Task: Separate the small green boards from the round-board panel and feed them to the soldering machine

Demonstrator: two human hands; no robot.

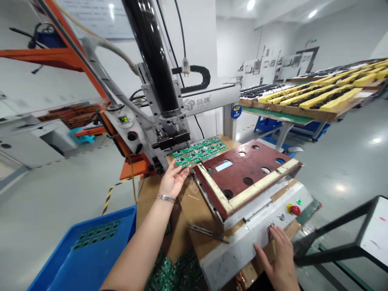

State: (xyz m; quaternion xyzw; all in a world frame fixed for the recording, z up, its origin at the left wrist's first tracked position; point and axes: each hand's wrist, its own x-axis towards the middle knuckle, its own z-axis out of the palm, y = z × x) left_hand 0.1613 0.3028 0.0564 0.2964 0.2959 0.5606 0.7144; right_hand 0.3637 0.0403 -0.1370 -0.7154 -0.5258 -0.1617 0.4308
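My left hand [173, 182], with a metal watch band at the wrist, grips the near left end of a green circuit board panel [200, 152] between thumb and fingers. The panel lies beneath the head of a desktop machine [172, 139]. Spread over the machine's grey front panel [242, 242], my right hand [277, 252] has its fingertips at a small button and holds nothing. Beside the circuit boards is a reddish-brown fixture plate [242, 169] with round holes, pale edge strips and a light blue label.
A red stop button [293, 209] sits right of my right hand. A thin metal tool [209, 233] lies on the front ledge. Lower left, a blue bin [60, 266] holds circuit boards; more loose boards [166, 273] lie below. A dark-framed stand [339, 238] is at right.
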